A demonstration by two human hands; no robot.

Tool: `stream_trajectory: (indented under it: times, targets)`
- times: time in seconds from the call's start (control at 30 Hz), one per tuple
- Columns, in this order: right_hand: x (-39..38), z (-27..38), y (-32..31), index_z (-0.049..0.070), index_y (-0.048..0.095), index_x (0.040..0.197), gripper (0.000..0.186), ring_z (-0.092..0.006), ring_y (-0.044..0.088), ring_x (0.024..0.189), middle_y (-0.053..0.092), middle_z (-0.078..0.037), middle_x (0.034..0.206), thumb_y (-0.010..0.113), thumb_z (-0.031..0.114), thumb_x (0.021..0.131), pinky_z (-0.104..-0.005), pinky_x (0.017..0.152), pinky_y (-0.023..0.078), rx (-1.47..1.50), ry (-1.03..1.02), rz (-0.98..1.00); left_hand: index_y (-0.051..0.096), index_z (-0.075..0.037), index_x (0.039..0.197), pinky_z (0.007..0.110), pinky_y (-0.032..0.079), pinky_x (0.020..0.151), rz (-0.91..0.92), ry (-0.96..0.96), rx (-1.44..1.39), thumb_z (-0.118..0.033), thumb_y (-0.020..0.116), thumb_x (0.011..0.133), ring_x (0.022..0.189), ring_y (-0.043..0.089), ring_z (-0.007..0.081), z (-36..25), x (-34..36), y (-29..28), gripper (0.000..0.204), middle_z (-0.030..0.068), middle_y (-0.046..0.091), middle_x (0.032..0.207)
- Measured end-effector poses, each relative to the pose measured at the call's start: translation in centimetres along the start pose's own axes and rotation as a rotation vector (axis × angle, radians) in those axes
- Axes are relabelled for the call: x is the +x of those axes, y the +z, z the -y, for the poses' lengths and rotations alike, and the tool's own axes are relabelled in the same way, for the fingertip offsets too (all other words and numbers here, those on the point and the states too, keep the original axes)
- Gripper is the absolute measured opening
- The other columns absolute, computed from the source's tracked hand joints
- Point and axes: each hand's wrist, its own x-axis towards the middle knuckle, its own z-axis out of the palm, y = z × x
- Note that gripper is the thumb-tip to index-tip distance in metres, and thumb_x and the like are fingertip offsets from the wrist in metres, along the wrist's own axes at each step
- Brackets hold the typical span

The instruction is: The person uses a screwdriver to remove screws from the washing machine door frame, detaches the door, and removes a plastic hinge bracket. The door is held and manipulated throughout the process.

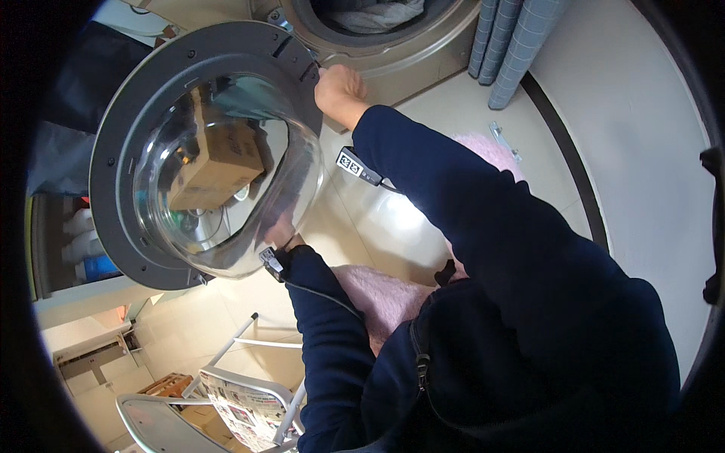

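Observation:
An open washing machine door (121, 128), a dark ring round a clear bulged window (294, 158), fills the upper left. My right hand (340, 94) is closed on the door's upper right edge, beside the machine's drum opening (355, 41), where grey fabric (377, 11) lies. My left hand (285, 234) is low behind the clear window, its fingers distorted and partly hidden. A cardboard box (215, 162) shows through the window. Small cabled devices (359, 165) sit near both wrists; pink fluffy fabric (381, 302) is below my arms.
A shelf with bottles (87, 249) stands left. A white-framed folding chair (249, 404) is at lower left. Grey checked padded rolls (513, 53) hang at upper right beside a white wall (619, 136) with a dark skirting strip. Pale floor tiles (355, 226) lie beneath.

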Motion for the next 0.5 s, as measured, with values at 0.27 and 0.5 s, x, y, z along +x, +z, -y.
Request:
stream_trajectory:
  times: [0.27, 0.5]
  targets:
    - [5.0, -2.9, -2.8, 0.001, 0.052, 0.099, 0.024, -0.0068, 0.038, 0.048, 0.047, 0.001, 0.066, 0.059, 0.024, 0.096, -0.0204, 0.039, 0.026, 1.400, 1.029, 0.902, 0.030, -0.009, 0.149, 0.062, 0.002, 0.115, -0.059, -0.026, -0.103, -0.059, 0.031, 0.093, 0.144, 0.018, 0.0370, -1.3, 2.0, -2.7, 0.076, 0.0142, 0.026, 0.157]
    - [2.9, -0.7, -1.0, 0.004, 0.055, 0.085, 0.010, -0.0186, 0.058, 0.062, 0.058, -0.008, 0.073, 0.065, 0.004, 0.084, -0.0249, 0.042, 0.038, 1.037, 0.709, 0.516, 0.074, -0.005, 0.099, 0.031, 0.050, 0.088, -0.345, 0.623, 1.933, -0.038, 0.089, 0.061, 0.093, 0.066, 0.0194, 0.8, -3.1, -1.1, 0.053, 0.0070, 0.073, 0.101]
